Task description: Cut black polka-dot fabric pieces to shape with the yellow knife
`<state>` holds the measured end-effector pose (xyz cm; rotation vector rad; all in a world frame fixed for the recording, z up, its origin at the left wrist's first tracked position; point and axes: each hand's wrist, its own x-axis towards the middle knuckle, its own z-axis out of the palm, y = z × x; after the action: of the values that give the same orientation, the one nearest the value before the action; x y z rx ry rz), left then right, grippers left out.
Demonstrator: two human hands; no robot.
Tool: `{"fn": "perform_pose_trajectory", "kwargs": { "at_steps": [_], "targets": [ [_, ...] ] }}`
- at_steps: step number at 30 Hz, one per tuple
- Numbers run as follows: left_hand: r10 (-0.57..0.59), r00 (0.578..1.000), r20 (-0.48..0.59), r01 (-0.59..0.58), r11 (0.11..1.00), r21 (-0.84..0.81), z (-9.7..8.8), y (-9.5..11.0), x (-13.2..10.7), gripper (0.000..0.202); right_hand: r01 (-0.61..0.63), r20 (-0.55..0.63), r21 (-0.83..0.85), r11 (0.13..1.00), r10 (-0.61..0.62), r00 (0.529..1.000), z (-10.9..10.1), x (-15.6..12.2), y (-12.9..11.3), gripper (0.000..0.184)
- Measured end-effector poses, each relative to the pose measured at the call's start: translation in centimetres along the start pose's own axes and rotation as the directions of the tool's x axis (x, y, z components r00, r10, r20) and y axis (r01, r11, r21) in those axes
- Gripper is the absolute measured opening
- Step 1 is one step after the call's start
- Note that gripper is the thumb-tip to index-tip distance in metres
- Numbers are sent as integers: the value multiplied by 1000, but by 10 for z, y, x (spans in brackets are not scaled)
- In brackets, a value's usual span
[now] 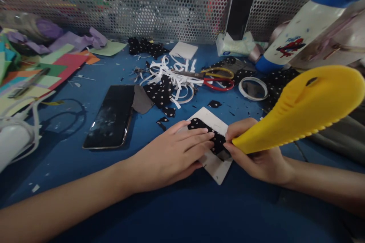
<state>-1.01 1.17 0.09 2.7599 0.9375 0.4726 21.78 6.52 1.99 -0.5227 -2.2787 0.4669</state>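
Many white strips (164, 67) lie tangled beyond a person's left hand (178, 152), which rests flat, fingers extended, on black dotted fabric (218, 140) laid over a white card (217, 172). The right hand (258, 159), just beside it, grips a yellow tool (308, 108) whose tip, at the fabric end nearest that hand, is hidden by fingers; its broad body blocks part of the view beyond. Scissors (196, 75) lie among the strips, and a white ring (252, 99) sits beyond the right hand. A dark phone (110, 115) lies left of the left hand, with colored paper (67, 70) farther out. Past the right hand, a bottle (308, 30) stands tilted.
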Motion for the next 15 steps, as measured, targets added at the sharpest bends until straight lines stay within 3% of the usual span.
{"fn": "perform_pose_trajectory", "kwargs": {
  "at_steps": [8,15],
  "targets": [
    [-8,1000,1,8,1000,-14,-3,1,2,33,-30,-96,60,998,36,995,-3,-5,3,23],
    [-11,1000,-5,11,1000,-21,0,0,2,33,5,-54,-10,1000,-6,999,-1,1,-1,15]
  ]
}}
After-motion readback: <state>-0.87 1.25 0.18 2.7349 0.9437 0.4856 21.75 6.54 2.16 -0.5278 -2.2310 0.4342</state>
